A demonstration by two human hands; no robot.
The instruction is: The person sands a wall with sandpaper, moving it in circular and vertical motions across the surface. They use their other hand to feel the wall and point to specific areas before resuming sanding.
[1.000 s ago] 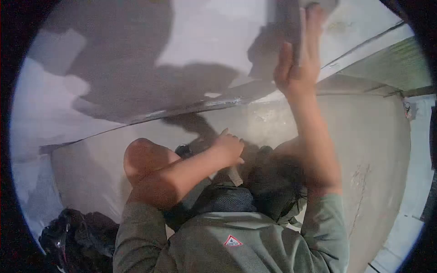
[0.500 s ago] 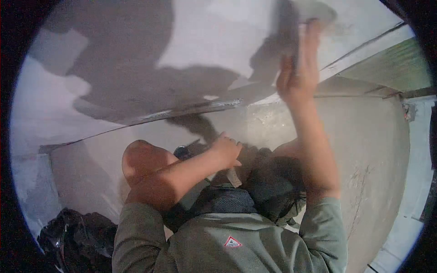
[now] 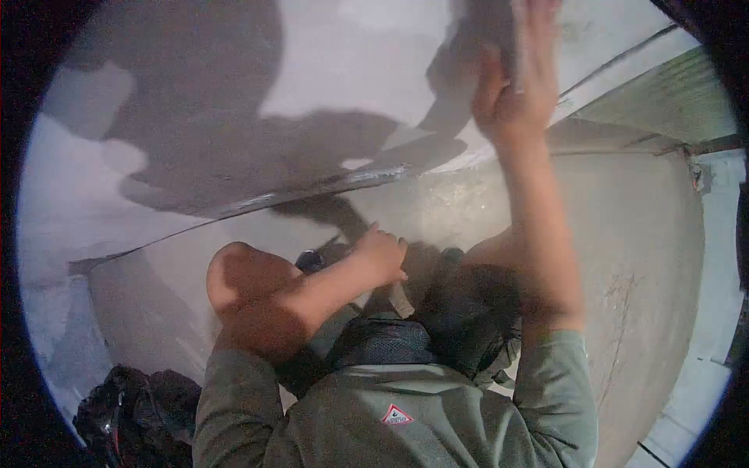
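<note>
My left hand [image 3: 381,253] is closed, low between my knees, around a tan, stick-like piece [image 3: 402,300] that sticks out below the fingers. What lies beyond its other side is in dark shadow. My right hand [image 3: 519,97] is raised against the pale wall [image 3: 351,62], thumb apart from the fingers. Between thumb and fingers is a thin, flat object [image 3: 518,47] with a light edge, seen nearly edge-on and blurred. The fingertips reach the top of the view.
A grey floor [image 3: 632,226] meets the wall along a rough seam [image 3: 312,191]. A black bag-like bundle [image 3: 136,413] lies at the lower left. A greenish panel [image 3: 663,105] is at the upper right. My bent knees [image 3: 246,273] flank my left hand.
My right hand has moved up along the wall with the flat object. My left hand has shifted slightly left and still grips the tan piece.
</note>
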